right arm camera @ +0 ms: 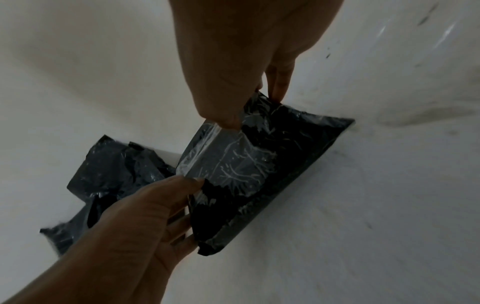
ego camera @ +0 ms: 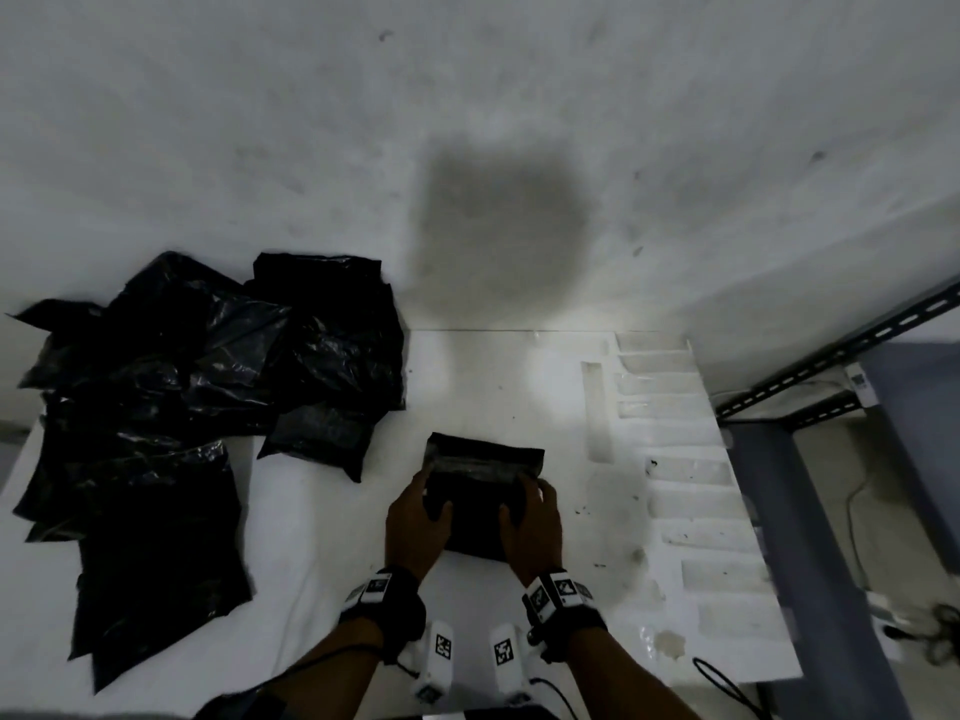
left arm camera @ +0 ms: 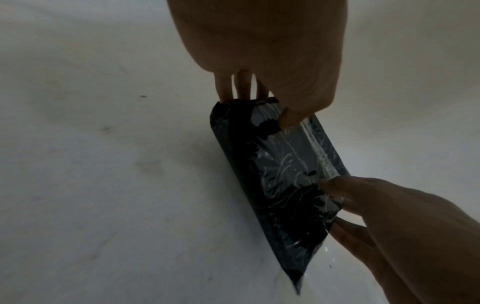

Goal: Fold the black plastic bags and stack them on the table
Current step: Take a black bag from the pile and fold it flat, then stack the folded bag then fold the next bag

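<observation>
- White wall is rising behind the table, carrying a round grey shadow above the table's far edge.
- Table, white, is bearing every bag; clear strips are lying in rows along its right side.
- Grey metal rack is standing just beside the table's right edge.
- Bag pile, loose and black, is sprawling over the table's far left part, with flatter bags lying nearer on the left.
- Bag, partly folded, is lying at the table's middle near edge, well apart from the pile.
- Left hand is pinching the bag's left end, thumb on top and fingers curling under.
- Right hand is pinching the bag's right end the same way, thumb pressing the glossy top fold.
- White wrist cameras with printed markers are sitting at both wrists, over the table's near edge.
</observation>
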